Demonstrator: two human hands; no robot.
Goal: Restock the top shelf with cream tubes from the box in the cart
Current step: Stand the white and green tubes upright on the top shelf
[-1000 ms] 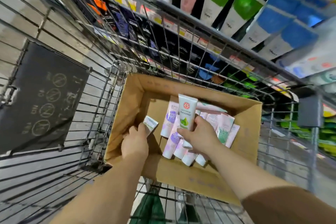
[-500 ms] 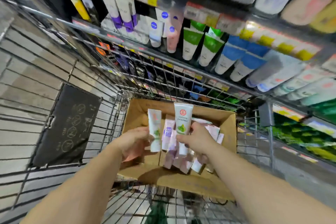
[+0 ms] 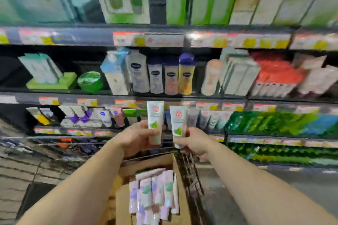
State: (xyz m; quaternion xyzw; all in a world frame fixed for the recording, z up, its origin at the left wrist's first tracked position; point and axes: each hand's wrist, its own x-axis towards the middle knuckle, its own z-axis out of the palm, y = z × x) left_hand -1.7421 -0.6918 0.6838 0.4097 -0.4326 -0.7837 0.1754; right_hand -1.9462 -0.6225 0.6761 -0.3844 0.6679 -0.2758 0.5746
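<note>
My left hand (image 3: 136, 138) grips a white cream tube with a green leaf (image 3: 155, 121), held upright in front of the shelves. My right hand (image 3: 194, 142) grips a second matching tube (image 3: 178, 124) just to its right, also upright. Both tubes are raised above the cardboard box (image 3: 180, 179) in the wire cart (image 3: 193, 175). Several more tubes, white with purple or green prints (image 3: 155, 193), lie in the box. The top shelf (image 3: 164, 39) with green and cream cartons runs across the upper part of the view, well above both hands.
A middle shelf holds lotion bottles (image 3: 172, 75) and a green jar (image 3: 89, 81). The shelf behind the hands carries small tubes (image 3: 102, 117) and green packs (image 3: 274, 122). Tiled floor (image 3: 22, 173) lies at the left. The picture is blurred.
Both hands have risen out of the box with their tubes to shelf height. The view has swung up from the cart to the shelves.
</note>
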